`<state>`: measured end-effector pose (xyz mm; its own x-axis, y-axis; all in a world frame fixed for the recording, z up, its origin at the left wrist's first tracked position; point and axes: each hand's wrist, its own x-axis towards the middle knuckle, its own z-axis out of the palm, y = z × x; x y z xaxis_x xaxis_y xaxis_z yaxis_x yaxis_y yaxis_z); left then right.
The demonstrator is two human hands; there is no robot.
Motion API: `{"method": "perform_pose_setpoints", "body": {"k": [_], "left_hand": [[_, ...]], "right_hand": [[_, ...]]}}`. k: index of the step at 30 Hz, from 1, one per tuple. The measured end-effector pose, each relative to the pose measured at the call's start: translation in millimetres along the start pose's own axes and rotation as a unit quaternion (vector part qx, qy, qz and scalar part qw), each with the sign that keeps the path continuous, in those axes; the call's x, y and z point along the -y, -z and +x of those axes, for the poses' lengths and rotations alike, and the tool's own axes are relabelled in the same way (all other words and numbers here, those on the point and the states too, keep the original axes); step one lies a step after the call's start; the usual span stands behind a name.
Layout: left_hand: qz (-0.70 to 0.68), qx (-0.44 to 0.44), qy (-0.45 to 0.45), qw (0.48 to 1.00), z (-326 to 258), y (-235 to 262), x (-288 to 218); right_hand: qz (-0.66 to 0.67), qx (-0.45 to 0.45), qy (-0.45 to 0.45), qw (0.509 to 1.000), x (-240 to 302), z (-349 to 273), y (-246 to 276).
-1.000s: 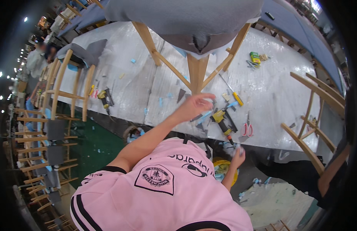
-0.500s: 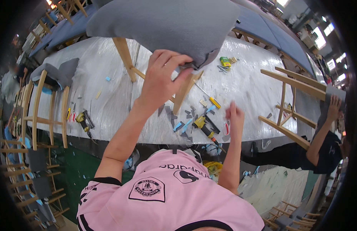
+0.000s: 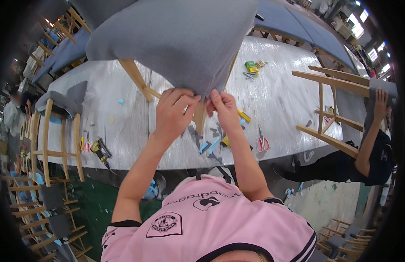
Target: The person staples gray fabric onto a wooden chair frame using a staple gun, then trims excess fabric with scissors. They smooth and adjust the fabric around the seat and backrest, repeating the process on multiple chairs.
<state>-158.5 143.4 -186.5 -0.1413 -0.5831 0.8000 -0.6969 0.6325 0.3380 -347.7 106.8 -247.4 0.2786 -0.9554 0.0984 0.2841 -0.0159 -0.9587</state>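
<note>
A chair with a grey fabric seat and wooden legs stands on the plastic-covered table in front of me. My left hand pinches the fabric edge at the seat's near corner, fingers curled. Right beside it, my right hand grips the same corner between thumb and fingers. Below the hands, a front leg comes down to the table. Close to my right hand lie a yellow-handled tool and red-handled scissors. My right forearm hides most of a yellow staple gun.
Grey and blue scraps litter the table. A green-yellow box lies farther back. Another staple gun is at left, near a grey-seated chair. At right, a co-worker's hand touches an overturned chair.
My right hand has risen from near the staple gun to the seat corner, joining my left. The seat corner sits lower and nearer, and the red-handled scissors show more fully.
</note>
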Motion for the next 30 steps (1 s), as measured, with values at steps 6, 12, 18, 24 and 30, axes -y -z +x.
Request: {"method": "perform_pose_setpoints", "body": {"k": [6,12,18,24,30], "left_hand": [[0.004,-0.054,0.034,0.998,-5.7,5.8,-24.3],[0.168,-0.139,0.018,0.976,50.6,-68.2,-35.4],[0.213,-0.244,-0.035,0.945,73.2,-69.1,11.6],[0.238,-0.334,0.061,0.91,104.7,23.6,65.8],[0.2,-0.468,0.251,0.823,89.5,75.9,86.2]], "right_hand": [[0.001,0.0,-0.045,0.999,-1.5,47.0,70.9],[-0.05,-0.23,0.06,0.97,-6.3,195.6,180.9],[-0.025,-0.064,0.036,0.997,-0.9,326.1,202.2],[0.002,0.044,0.026,0.999,29.7,294.9,122.4],[-0.037,0.137,0.076,0.987,-14.6,208.5,92.6]]}}
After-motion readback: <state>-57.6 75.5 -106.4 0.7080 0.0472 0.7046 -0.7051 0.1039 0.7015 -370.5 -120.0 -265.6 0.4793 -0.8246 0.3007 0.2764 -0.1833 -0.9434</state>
